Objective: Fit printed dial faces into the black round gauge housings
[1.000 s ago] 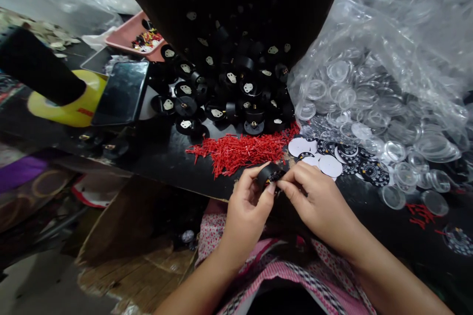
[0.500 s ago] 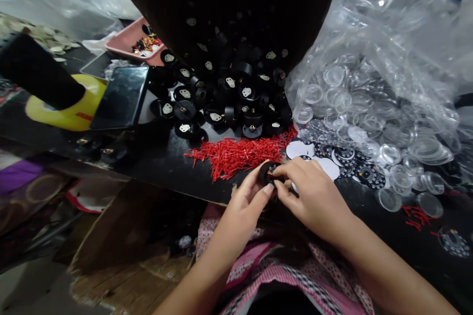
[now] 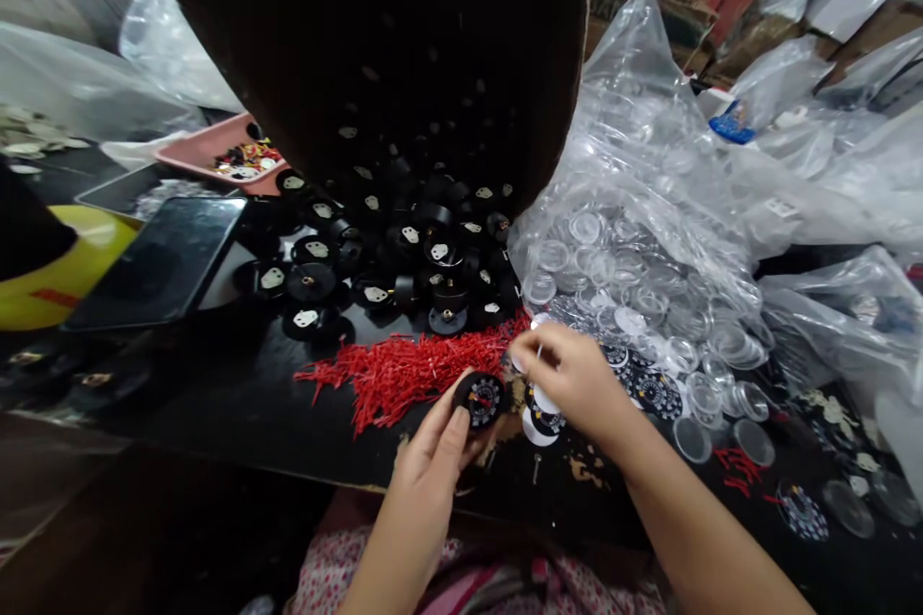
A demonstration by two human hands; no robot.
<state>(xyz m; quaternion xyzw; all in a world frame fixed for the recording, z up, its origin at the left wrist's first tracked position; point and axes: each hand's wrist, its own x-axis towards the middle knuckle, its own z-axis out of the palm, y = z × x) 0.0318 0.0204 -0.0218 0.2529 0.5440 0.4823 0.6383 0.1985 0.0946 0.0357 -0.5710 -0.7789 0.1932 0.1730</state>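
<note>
A round black gauge (image 3: 482,399) with a dial face and a small red pointer is in my left hand (image 3: 439,447), its face turned up. My right hand (image 3: 569,375) is raised just right of it, thumb and fingers pinched together; whatever is between the fingertips is too small to make out. Beyond the gauge lies a heap of red pointers (image 3: 411,370). Printed dial discs (image 3: 658,394), black and white, are spread to the right of my right hand. Clear round covers (image 3: 649,288) spill from a plastic bag behind them.
Black gauge housings (image 3: 313,279) pour from a large dark container (image 3: 404,38) at the back. On the left are a phone (image 3: 155,259), a yellow tape roll (image 3: 87,259) and a pink tray (image 3: 209,139). Part of a person shows at the top.
My hands have come apart. My right hand has moved off the gauge, which now shows its face in my left hand. The view has shifted, with more of the right background visible.
</note>
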